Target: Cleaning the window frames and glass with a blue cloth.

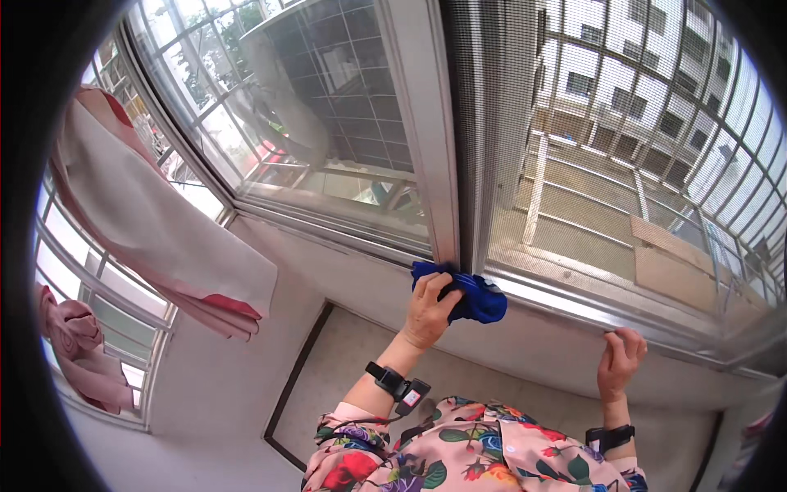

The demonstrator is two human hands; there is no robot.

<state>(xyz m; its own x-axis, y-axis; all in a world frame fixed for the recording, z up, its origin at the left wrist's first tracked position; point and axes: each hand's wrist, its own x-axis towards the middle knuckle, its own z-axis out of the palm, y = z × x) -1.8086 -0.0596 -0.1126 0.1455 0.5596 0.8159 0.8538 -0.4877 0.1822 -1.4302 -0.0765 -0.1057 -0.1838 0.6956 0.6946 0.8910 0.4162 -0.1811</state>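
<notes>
A bunched blue cloth (pixel 482 300) lies against the lower window track, at the foot of the upright sash frame (pixel 433 123). My left hand (pixel 428 310) grips it, fingers curled over its left part. To the right, my right hand (pixel 621 363) rests its bent fingertips at the edge of the metal sill track (pixel 565 302), with no object visible in it. The glass pane (pixel 332 123) stands on the left of the frame and a mesh insect screen (pixel 590 184) on the right. Both wrists wear black straps.
A pink and white curtain (pixel 166 215) hangs at the left, and a knotted pink curtain (pixel 80 332) is below it. Metal security bars (pixel 639 178) stand outside. Beneath the sill are a white wall (pixel 270 246) and a pale floor (pixel 350 344) with a dark border.
</notes>
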